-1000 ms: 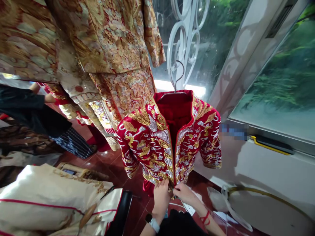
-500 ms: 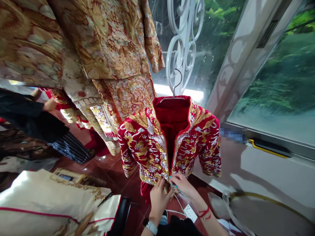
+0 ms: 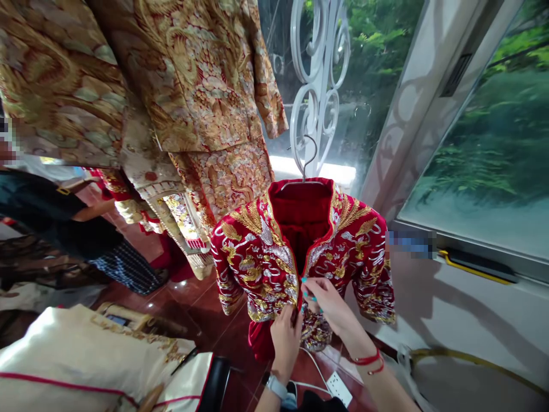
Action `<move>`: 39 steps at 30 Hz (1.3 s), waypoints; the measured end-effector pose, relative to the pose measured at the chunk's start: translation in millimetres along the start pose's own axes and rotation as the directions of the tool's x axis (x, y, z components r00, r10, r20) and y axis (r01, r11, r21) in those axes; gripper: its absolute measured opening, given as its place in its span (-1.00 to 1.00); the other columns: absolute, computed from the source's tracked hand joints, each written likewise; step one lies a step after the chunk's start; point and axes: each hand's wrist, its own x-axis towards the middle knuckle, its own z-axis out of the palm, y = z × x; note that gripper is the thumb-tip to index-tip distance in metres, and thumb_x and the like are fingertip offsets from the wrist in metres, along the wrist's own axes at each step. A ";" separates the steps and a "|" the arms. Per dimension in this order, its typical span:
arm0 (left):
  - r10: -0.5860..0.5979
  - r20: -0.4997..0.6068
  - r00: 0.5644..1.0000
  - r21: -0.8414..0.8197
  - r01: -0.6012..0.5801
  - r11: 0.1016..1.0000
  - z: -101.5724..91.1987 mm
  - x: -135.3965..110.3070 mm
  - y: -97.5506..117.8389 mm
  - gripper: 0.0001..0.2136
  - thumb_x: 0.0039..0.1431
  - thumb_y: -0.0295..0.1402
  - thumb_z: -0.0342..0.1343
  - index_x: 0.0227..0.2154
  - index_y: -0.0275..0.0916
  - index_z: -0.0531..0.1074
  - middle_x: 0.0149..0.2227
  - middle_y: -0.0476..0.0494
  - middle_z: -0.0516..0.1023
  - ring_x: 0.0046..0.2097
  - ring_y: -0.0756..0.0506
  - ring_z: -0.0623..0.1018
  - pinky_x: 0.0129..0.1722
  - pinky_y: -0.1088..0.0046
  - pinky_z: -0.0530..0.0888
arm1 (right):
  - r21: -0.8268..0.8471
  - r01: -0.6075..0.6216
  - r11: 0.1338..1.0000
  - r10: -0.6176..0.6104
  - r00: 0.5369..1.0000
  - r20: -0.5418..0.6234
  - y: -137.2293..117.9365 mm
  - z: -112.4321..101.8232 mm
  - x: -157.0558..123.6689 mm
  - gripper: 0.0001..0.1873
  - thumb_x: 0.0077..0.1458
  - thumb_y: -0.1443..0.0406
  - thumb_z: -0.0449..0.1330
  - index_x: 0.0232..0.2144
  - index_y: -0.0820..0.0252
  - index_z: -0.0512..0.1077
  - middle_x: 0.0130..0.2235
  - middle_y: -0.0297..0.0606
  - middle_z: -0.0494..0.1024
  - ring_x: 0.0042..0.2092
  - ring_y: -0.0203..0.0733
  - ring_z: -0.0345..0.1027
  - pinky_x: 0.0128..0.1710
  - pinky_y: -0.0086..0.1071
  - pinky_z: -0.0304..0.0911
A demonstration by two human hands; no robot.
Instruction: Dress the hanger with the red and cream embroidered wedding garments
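Observation:
A red jacket [image 3: 257,252], thick with gold and silver embroidery, hangs on a metal hanger [image 3: 309,157] in front of me. Its collar and upper front gape in a narrow V. At the bottom of that V, my right hand [image 3: 323,300] pinches the front zipper; the pull itself is hidden by my fingers. Lower down, my left hand [image 3: 286,332] grips the jacket's front edge near the hem. Below my right fingers the two front edges lie together.
Gold embroidered garments [image 3: 206,86] hang at upper left, with a person in dark clothes [image 3: 86,217] beyond. A cream cloth with red piping [image 3: 86,349] lies at lower left. White scrolled ironwork [image 3: 315,86] stands by the window. A power strip [image 3: 338,389] is on the floor.
My right hand has slid up the jacket's front, and the opening has become shorter. My left hand still holds the lower front edge. The view has shifted slightly.

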 end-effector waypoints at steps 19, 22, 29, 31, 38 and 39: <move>0.046 -0.293 0.955 -0.173 -0.100 0.980 -20.4 65.5 42.5 -0.75 0.31 -0.22 -0.07 -0.39 -0.20 0.40 -0.54 -0.05 0.48 -0.55 -0.04 0.43 -0.52 0.48 0.27 | 0.187 0.225 0.956 -0.184 0.960 -0.212 -43.1 19.7 9.1 -0.65 -0.18 0.11 0.27 -0.70 0.17 0.25 -0.71 -0.59 -0.01 -0.63 -0.50 -0.25 -0.60 -0.44 -0.29; 0.052 -0.355 0.933 -0.141 -0.108 0.984 -15.9 67.3 39.1 -0.71 0.32 -0.17 -0.09 -0.39 -0.21 0.42 -0.54 -0.07 0.50 -0.55 -0.06 0.46 -0.50 0.46 0.31 | 0.218 0.266 0.939 -0.218 0.950 -0.222 -76.1 28.8 10.6 -0.68 -0.21 0.13 0.29 -0.69 0.19 0.28 -0.70 -0.59 0.02 -0.63 -0.51 -0.25 -0.61 -0.45 -0.31; 0.044 -0.397 0.917 -0.142 -0.109 0.984 -12.2 71.4 36.7 -0.70 0.33 -0.20 -0.10 -0.43 -0.19 0.42 -0.55 -0.07 0.50 -0.53 -0.07 0.49 -0.49 0.45 0.36 | 0.237 0.344 0.908 -0.285 0.925 -0.252 -109.8 50.9 18.1 -0.65 -0.16 0.07 0.27 -0.66 0.16 0.26 -0.70 -0.58 0.03 -0.65 -0.49 -0.25 -0.65 -0.47 -0.27; 0.040 -0.341 0.939 -0.193 -0.111 0.975 -21.4 67.4 37.1 -0.72 0.31 -0.19 -0.06 -0.41 -0.20 0.43 -0.53 -0.07 0.51 -0.52 -0.08 0.50 -0.47 0.44 0.39 | 0.105 0.348 0.932 -0.324 0.926 -0.193 -104.3 39.5 13.2 -0.60 -0.09 0.03 0.26 -0.66 0.17 0.28 -0.68 -0.53 0.08 -0.64 -0.47 -0.18 -0.65 -0.48 -0.23; -0.032 -0.656 0.754 -0.300 -0.221 0.928 -159.2 99.1 1.5 -0.81 0.16 -0.18 0.12 -0.34 -0.18 0.48 -0.38 -0.05 0.53 -0.35 -0.08 0.51 -0.33 0.43 0.45 | -0.622 0.426 0.657 -0.753 0.383 -0.534 -72.7 -120.4 7.6 -0.50 -0.03 -0.03 0.28 -0.11 0.12 0.47 -0.13 -0.16 0.53 -0.19 -0.10 0.39 -0.22 -0.26 0.34; -0.089 -0.707 0.702 -0.327 -0.213 0.921 -180.4 116.8 -8.0 -0.77 0.13 -0.15 0.14 -0.25 -0.18 0.47 -0.28 -0.07 0.54 -0.24 -0.11 0.53 -0.22 0.39 0.47 | -0.664 0.417 0.621 -0.783 0.375 -0.496 -71.4 -141.6 14.0 -0.39 -0.07 -0.02 0.32 0.01 0.10 0.43 0.02 -0.11 0.49 -0.04 -0.02 0.38 -0.08 -0.19 0.34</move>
